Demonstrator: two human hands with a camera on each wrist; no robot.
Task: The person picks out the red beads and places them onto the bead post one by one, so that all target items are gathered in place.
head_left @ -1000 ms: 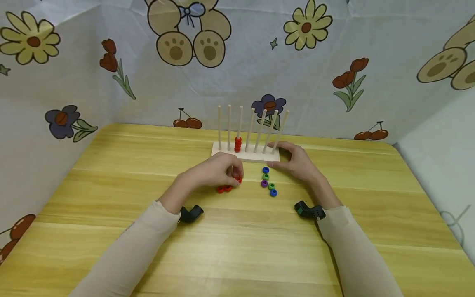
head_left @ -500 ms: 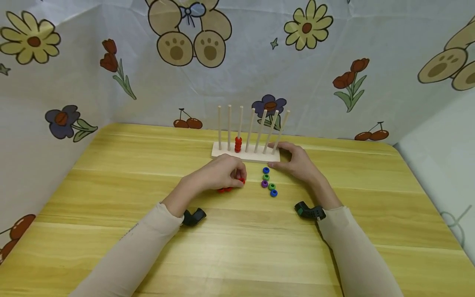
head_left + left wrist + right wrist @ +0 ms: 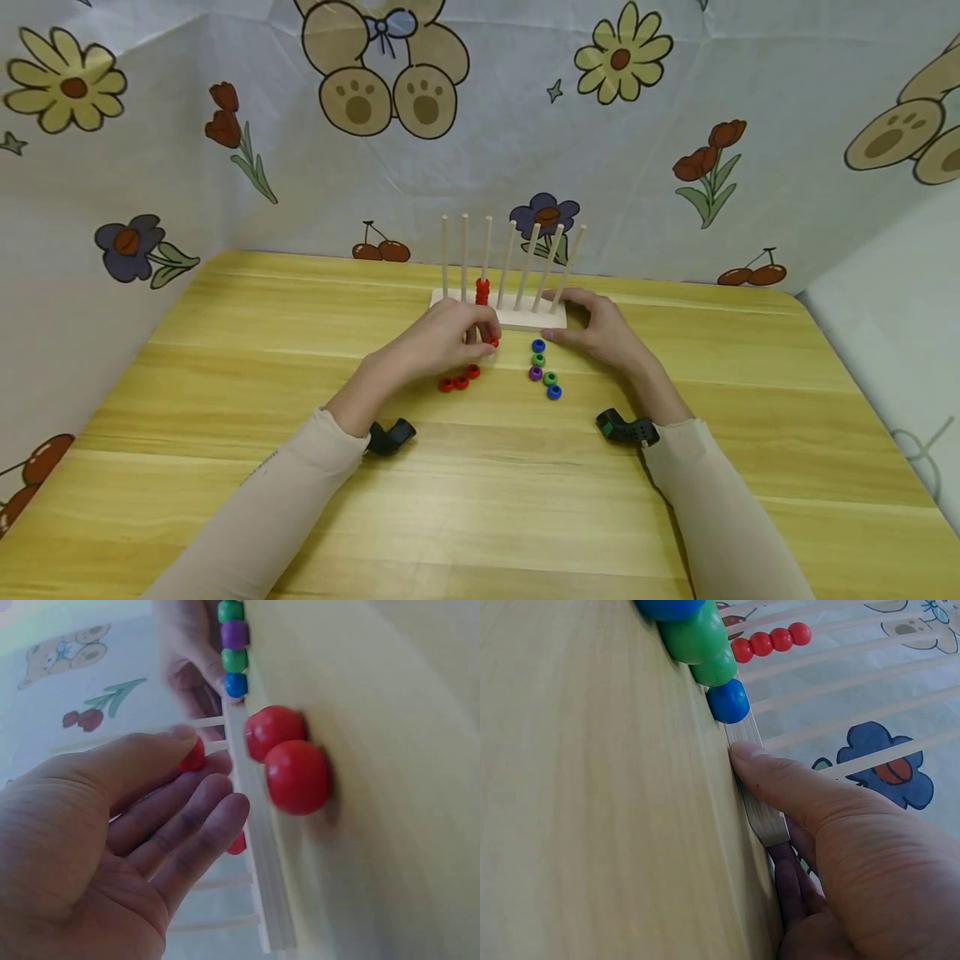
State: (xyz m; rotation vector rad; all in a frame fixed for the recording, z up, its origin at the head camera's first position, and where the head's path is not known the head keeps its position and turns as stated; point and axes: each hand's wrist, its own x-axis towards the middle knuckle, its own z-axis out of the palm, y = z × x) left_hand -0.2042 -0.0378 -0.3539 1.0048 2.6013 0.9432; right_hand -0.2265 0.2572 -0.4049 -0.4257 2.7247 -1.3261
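My left hand pinches a red bead between thumb and index finger, just in front of a wooden peg rack. The rack's base carries several thin upright rods, and a stack of red beads sits on one of them. At the rack's right end, my right hand grips the base, its thumb along the front edge. Three loose red beads lie on the table below my left hand. In front of the right hand runs a short line of blue, green and purple beads.
The wood-grain table extends on all sides of the rack. Behind it hangs a white cloth printed with bears and flowers. A black wrist camera is worn on the left wrist, another on the right.
My left hand has lifted a red bead off the table and moved it forward towards the rack, uncovering the three loose red beads. The right hand stays at the base.
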